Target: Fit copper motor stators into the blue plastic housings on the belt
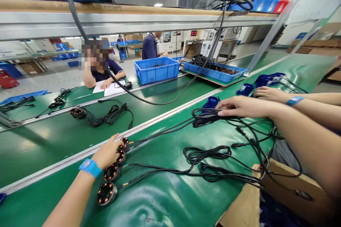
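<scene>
A worker's left hand [109,152] reaches toward eight o'clock, its fingers over the farthest of four copper-wound rings [117,175] lined up on the green counter [165,195]; whether that grip has closed on the ring cannot be told. At three o'clock, the right hand [239,107] touches a looped black cable [204,114], thumb and fingers narrowly spaced, though a firm hold cannot be confirmed. Further black cable bundles [206,154] lie at five o'clock, near an open cardboard box [243,204]. Just beyond the right hand, a co-worker's hand [271,94] reaches in beside blue housings [245,89]. A seated person [115,69] leans over papers at ten o'clock, left of a blue bin [157,72].
</scene>
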{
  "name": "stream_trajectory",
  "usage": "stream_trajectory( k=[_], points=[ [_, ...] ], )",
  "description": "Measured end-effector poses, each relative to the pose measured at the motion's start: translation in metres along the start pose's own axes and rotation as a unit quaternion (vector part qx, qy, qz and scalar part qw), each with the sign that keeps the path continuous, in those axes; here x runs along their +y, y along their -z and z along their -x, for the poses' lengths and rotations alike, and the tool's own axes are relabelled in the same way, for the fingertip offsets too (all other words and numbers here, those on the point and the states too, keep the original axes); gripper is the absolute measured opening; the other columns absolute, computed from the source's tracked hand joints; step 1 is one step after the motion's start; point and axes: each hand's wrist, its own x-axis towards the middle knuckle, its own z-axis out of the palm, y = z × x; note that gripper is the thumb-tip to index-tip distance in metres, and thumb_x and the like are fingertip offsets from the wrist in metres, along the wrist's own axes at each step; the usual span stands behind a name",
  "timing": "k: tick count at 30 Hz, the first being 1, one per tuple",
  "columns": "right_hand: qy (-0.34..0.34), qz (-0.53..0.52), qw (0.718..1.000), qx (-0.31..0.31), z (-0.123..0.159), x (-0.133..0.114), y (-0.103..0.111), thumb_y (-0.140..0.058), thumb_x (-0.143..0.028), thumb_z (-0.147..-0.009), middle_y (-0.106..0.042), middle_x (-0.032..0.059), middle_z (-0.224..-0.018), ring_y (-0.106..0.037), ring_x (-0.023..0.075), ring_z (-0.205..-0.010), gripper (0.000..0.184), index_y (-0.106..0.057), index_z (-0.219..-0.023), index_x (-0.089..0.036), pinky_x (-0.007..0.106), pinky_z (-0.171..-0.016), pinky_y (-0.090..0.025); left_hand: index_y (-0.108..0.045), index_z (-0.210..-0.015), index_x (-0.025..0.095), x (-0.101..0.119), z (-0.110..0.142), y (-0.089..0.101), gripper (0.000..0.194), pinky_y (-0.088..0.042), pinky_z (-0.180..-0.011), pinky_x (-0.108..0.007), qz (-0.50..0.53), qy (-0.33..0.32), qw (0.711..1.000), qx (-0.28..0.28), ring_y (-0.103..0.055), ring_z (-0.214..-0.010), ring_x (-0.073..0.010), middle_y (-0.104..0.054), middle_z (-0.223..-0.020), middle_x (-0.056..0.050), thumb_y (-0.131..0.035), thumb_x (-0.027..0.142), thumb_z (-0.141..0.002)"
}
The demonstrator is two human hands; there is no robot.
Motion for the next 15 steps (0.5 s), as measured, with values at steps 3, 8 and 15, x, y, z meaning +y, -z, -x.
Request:
stream_trajectory(
  k=[3, 8, 15],
  points=[
    [0.003, 0.022, 0.995, -0.095, -0.015, 0.021, -0.055, -0.055, -0.061, -0.088, -0.076, 0.0113, -0.110, -0.071, 0.0349, -0.102, 0.048, -0.078, -0.106, -0.022, 0.048, -0.094, -0.053, -0.066, -0.121, 0.020, -0.005, 0.009, 0.000, 0.043, -0.045, -0.116, -0.045, 0.006, -0.001, 1.000, 0.000, -0.060, -0.132, -0.0321, -0.034, -0.163, -0.015, -0.054, 0.006, -0.081],
    [-0.030, 0.078, 0.993, -0.084, -0.009, 0.025, -0.114, -0.058, -0.066, -0.084, -0.069, 0.0171, -0.121, -0.068, 0.0389, -0.108, 0.061, -0.072, -0.121, -0.020, 0.055, -0.097, -0.052, -0.070, -0.114, 0.025, -0.010, 0.025, -0.002, 0.041, -0.046, -0.115, -0.042, 0.021, -0.016, 0.999, -0.030, -0.061, -0.130, -0.0297, -0.043, -0.158, -0.009, -0.058, 0.007, -0.078],
    [-0.011, 0.079, 0.995, -0.063, 0.001, 0.027, -0.142, -0.059, -0.059, -0.083, -0.071, 0.0173, -0.112, -0.064, 0.0405, -0.109, 0.056, -0.070, -0.123, -0.022, 0.057, -0.098, -0.050, -0.065, -0.126, 0.029, -0.014, 0.038, -0.008, 0.043, -0.049, -0.108, -0.051, 0.030, -0.001, 0.999, -0.044, -0.067, -0.120, -0.0336, -0.037, -0.161, -0.011, -0.053, 0.015, -0.087]
  ],
)
